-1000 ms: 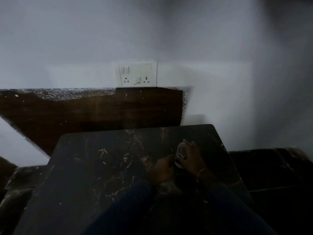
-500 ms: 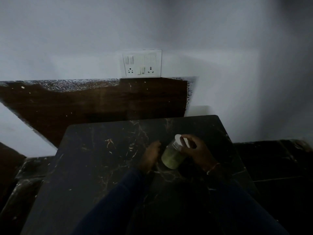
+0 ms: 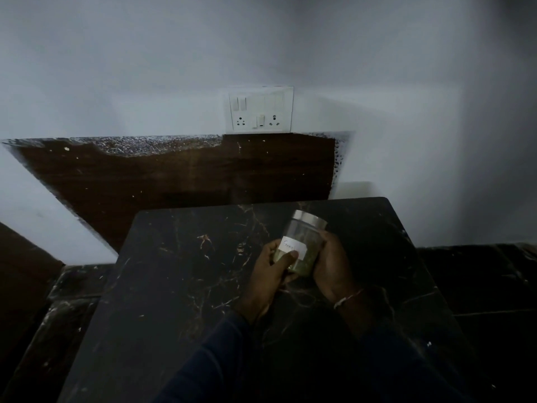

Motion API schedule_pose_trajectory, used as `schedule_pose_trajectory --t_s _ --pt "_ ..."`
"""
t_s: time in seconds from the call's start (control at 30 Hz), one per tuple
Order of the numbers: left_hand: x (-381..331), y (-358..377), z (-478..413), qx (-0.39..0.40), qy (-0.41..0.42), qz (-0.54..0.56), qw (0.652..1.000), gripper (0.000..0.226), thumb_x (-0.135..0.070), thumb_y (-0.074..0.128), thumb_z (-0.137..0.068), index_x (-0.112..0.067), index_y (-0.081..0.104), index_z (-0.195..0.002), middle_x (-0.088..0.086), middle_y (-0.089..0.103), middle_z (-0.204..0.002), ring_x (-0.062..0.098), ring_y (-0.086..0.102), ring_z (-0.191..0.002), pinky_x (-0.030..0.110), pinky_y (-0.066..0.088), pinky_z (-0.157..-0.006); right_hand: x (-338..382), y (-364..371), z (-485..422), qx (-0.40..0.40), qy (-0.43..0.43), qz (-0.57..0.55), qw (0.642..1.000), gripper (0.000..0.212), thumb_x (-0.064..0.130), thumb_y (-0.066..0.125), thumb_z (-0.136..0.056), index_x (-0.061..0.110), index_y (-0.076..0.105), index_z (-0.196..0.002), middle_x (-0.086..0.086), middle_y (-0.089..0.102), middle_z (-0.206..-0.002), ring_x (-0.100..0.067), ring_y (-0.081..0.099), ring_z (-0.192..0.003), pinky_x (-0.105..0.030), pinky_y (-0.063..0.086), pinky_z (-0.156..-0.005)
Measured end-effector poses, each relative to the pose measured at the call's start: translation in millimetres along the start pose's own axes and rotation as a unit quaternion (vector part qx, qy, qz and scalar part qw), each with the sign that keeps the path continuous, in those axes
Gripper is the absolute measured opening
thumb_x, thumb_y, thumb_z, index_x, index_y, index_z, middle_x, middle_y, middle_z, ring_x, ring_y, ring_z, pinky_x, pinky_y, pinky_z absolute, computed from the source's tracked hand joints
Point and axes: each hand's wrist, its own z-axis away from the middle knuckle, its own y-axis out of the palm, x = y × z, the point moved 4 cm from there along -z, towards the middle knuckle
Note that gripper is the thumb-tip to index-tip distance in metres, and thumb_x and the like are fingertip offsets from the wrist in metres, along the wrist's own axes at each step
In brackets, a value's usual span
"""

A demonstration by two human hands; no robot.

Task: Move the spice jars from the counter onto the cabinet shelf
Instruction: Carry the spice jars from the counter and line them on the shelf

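A clear glass spice jar (image 3: 302, 242) with a metal lid, a white handwritten label and greenish contents is held above the black marble counter (image 3: 180, 286). My left hand (image 3: 270, 274) grips its left side, thumb on the label. My right hand (image 3: 331, 266) wraps its right side, with a thin bracelet at the wrist. The jar leans slightly, lid pointing up and away from me. No other jar and no cabinet shelf shows in the dim view.
A white switch and socket plate (image 3: 260, 113) is on the pale wall behind. A dark wooden board (image 3: 189, 181) leans against the wall beyond the counter's far edge. Dark marble floor (image 3: 479, 277) lies to the right.
The jar has turned from lid-toward-me to label-toward-me. My left hand, which was flat on the counter, now grips the jar too. The view has shifted slightly.
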Motion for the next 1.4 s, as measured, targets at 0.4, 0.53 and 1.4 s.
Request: schedule_pose_trajectory --t_s 0.4,0.53,1.4 --pt "-31.9 -16.8 5.4 0.060 0.026 -0.018 0.998 0.046 -0.012 0.063 -0.087 -0.017 0.045 -0.130 0.012 0.061 -0.123 0.027 0.068 -0.105 0.044 0.055 -0.091 26.9 29.8 -1.2 0.052 -0.002 -0.013 0.999 0.045 0.042 0.035 -0.101 0.016 0.061 -0.124 -0.012 0.069 -0.111 -0.028 0.066 -0.098 -0.041 0.057 -0.074" --pt "-56.4 -10.2 13.6 0.061 0.107 -0.086 0.989 0.063 -0.019 0.071 -0.081 -0.025 0.042 -0.137 0.005 0.058 -0.129 0.018 0.064 -0.111 0.040 0.055 -0.093 51.7 39.2 8.3 0.049 -0.034 0.031 0.998 0.056 0.055 0.044 -0.093 0.018 0.055 -0.133 -0.014 0.064 -0.127 -0.032 0.061 -0.116 -0.051 0.051 -0.096" --pt "-503.7 219.3 10.4 -0.021 0.551 -0.561 0.617 0.052 -0.043 0.053 -0.094 -0.021 0.044 -0.140 0.003 0.056 -0.137 0.021 0.053 -0.124 0.026 0.038 -0.095 577.0 109.1 62.0 -0.015 -0.512 0.333 0.792 0.042 0.045 0.078 -0.073 0.018 0.067 -0.103 -0.004 0.075 -0.103 -0.018 0.073 -0.091 -0.043 0.059 -0.087"
